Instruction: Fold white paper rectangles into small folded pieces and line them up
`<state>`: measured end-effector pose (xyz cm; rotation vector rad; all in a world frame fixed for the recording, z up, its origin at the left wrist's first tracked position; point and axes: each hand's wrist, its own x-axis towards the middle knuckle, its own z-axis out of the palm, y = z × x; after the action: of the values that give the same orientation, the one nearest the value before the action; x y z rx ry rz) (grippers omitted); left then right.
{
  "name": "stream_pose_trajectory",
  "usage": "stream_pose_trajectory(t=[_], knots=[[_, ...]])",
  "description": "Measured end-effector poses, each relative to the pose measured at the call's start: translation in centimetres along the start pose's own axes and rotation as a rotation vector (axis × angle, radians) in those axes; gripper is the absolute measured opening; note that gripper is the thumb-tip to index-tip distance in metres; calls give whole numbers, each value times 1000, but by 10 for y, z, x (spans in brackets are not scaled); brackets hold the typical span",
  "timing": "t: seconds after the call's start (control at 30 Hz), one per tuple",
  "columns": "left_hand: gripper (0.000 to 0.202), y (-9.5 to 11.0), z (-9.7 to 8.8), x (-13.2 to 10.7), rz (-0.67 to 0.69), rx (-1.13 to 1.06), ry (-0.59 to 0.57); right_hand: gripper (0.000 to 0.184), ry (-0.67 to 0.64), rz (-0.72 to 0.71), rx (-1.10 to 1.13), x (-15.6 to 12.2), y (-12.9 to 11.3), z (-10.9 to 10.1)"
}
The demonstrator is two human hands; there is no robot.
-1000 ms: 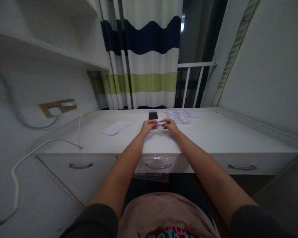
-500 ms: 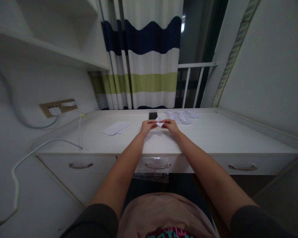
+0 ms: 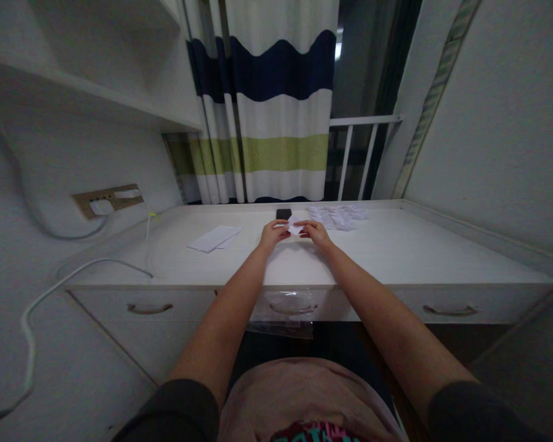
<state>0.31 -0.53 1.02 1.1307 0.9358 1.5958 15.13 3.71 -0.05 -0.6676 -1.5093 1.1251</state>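
Between my two hands is a small folded piece of white paper [image 3: 295, 226], held just above the desk. My left hand [image 3: 273, 233] pinches its left side, and my right hand [image 3: 316, 234] grips its right side with bent fingers. Behind the left hand lies a small black flat object [image 3: 284, 214]; its kind I cannot make out. A heap of folded white paper pieces [image 3: 338, 217] sits just beyond and to the right of my right hand. To the left, flat white paper sheets [image 3: 215, 238] rest in a small stack.
The white desk [image 3: 396, 252] has drawers with metal handles [image 3: 450, 311] below its front edge. A clear plastic bag [image 3: 288, 307] hangs at the middle drawer. On the left, a white cable [image 3: 87, 265] reaches onto the desk near a wall socket [image 3: 108, 201]. A striped curtain [image 3: 281, 116] hangs behind.
The paper has shifted and tilted slightly between my fingers, and the fingers of both hands have moved a little. Everything on the desk lies where it was.
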Motion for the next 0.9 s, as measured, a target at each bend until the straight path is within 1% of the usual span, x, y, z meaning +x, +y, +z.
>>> stream_pose_trajectory(t=[0.13, 0.27, 0.43, 0.63, 0.9], knots=[[25, 0, 0, 0, 32, 2, 35, 28, 38, -47, 5, 4, 4, -3], [25, 0, -1, 0, 33, 19, 32, 38, 31, -76, -32, 6, 6, -5], [24, 1, 0, -1, 30, 16, 24, 43, 41, -63, 39, 5, 6, -5], [22, 2, 0, -1, 18, 7, -2, 42, 67, -29, 92, 4, 5, -5], [21, 1, 0, -1, 29, 2, -16, 35, 86, 2, 140, 5, 5, -5]])
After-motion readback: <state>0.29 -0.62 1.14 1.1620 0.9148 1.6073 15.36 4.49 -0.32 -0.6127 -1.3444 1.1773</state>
